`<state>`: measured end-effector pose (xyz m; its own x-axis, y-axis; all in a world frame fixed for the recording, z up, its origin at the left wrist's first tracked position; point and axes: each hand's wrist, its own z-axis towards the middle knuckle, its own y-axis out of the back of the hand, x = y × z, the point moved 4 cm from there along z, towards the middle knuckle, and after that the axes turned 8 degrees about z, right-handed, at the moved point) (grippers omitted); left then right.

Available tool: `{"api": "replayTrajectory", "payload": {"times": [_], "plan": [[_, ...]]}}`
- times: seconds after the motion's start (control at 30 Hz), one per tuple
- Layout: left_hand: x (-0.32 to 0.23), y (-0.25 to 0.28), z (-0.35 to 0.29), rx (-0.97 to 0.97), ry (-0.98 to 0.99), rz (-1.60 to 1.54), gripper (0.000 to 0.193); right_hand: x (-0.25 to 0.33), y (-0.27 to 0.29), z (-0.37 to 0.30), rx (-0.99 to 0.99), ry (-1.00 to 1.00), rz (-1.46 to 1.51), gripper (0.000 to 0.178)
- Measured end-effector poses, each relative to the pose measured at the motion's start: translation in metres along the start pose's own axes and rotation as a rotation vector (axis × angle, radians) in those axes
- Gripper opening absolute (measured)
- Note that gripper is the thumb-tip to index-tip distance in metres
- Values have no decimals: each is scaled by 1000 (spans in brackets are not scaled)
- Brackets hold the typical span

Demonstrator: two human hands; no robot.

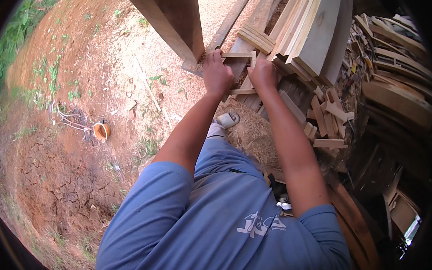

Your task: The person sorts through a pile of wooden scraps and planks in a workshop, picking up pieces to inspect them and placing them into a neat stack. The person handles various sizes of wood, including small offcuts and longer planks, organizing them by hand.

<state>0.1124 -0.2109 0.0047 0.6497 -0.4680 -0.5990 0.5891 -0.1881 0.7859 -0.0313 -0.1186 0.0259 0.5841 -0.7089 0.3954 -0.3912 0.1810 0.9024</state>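
A small frame of thin wooden strips (pixel 237 55) lies over a plank between my two hands. My left hand (pixel 217 75) is closed round its left side, the back of the hand toward me. On the opposite side my right hand (pixel 263 76) has its fingers curled at the short end strip (pixel 253 59). A lower strip (pixel 242 91) shows between my wrists. Both sets of fingertips are partly hidden. Just beyond the frame rests a short stack of strips (pixel 256 38).
A thick upright post (pixel 175 20) rises close to my left hand. Stacked boards (pixel 315 32) stand at right, with scattered offcuts (pixel 328 114) nearer and a pile of curved timber (pixel 399 95) beyond. An orange container (pixel 101 131) sits on the dirt at left. Sawdust covers the ground.
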Motion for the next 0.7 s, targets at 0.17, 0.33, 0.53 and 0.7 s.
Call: {"api": "replayTrajectory", "payload": {"times": [0.17, 0.33, 0.53, 0.7], "plan": [[0, -2, 0, 0, -19, 26, 44, -9, -4, 3, -4, 89, 10, 39], [3, -4, 0, -8, -25, 23, 44, -8, 2, 1, 31, 101, 28, 39], [2, -4, 1, 13, -14, 17, 42, -8, 6, 0, 78, 110, 36, 36], [1, -4, 1, 12, -26, 16, 41, -17, -4, 3, -1, 161, 124, 34]]}}
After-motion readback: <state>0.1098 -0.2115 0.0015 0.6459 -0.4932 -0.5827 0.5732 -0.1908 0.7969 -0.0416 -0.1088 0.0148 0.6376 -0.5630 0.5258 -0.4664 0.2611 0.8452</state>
